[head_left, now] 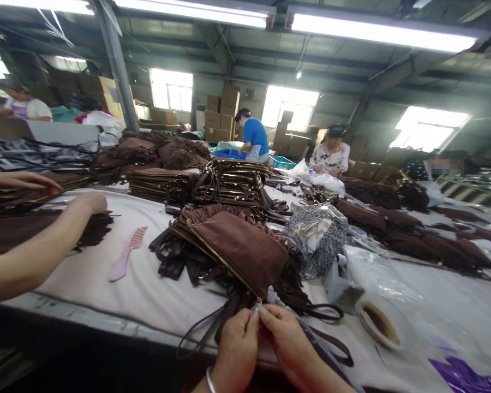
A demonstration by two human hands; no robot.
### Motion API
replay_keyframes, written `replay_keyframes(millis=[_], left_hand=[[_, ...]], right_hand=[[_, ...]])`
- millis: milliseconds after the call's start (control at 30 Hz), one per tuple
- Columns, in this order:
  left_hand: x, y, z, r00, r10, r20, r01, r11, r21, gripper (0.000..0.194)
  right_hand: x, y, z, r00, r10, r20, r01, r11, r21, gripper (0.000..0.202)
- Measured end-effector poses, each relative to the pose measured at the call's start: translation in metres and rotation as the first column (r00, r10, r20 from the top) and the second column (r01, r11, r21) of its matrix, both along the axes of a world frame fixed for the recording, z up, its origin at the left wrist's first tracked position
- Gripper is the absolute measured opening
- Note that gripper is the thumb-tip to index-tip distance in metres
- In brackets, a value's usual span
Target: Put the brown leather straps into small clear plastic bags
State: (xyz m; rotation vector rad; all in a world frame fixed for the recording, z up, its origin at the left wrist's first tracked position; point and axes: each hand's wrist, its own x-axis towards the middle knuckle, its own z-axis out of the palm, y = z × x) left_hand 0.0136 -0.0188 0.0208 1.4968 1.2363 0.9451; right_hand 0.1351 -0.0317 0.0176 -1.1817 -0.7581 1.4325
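Observation:
A brown pouch [245, 245] with a gold zipper lies on top of a pile of fringed brown pouches before me. At its near corner, my left hand [238, 344] and my right hand [289, 337] meet, thumbs and fingers pinched together. Between the fingertips is the small zipper pull [259, 300], with a pale bit beside it, mostly hidden. Brown straps [331, 341] trail from the pile on both sides of my hands. Left of the pile, a pink comb [126, 256] rests on the white cloth.
A co-worker's arms [36, 262] reach over brown pouches at the left. Stacked pouches [229, 183] stand behind the pile. A patterned cloth in plastic [315, 234], a dish of brown liquid [380, 322] and purple plastic [466, 376] lie to the right. Other people work farther back.

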Motion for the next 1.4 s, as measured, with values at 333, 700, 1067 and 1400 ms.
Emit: replay_keyframes(millis=[333, 700, 1067, 1400], left_hand=[[-0.003, 0.003, 0.005, 0.757, 0.086, 0.648, 0.399, 0.725, -0.562, 0.032], [-0.014, 0.014, 0.003, 0.391, 0.389, 0.834, 0.805, 0.295, -0.515, 0.024], [-0.007, 0.003, 0.006, 0.695, 0.082, 0.714, 0.49, 0.674, -0.553, 0.034], [-0.03, 0.047, 0.05, 0.884, 0.046, 0.464, 0.16, 0.906, -0.393, 0.038]], right_hand=[[-0.012, 0.0, 0.0, 0.888, 0.007, -0.459, -0.058, 0.993, -0.099, 0.026], [-0.022, 0.006, 0.009, 0.758, -0.052, -0.65, -0.067, 0.985, -0.158, 0.017], [-0.018, 0.001, 0.01, 0.739, 0.202, -0.643, -0.279, 0.96, -0.018, 0.05], [0.043, -0.064, -0.023, 0.852, 0.257, -0.457, -0.325, 0.943, -0.076, 0.039]])
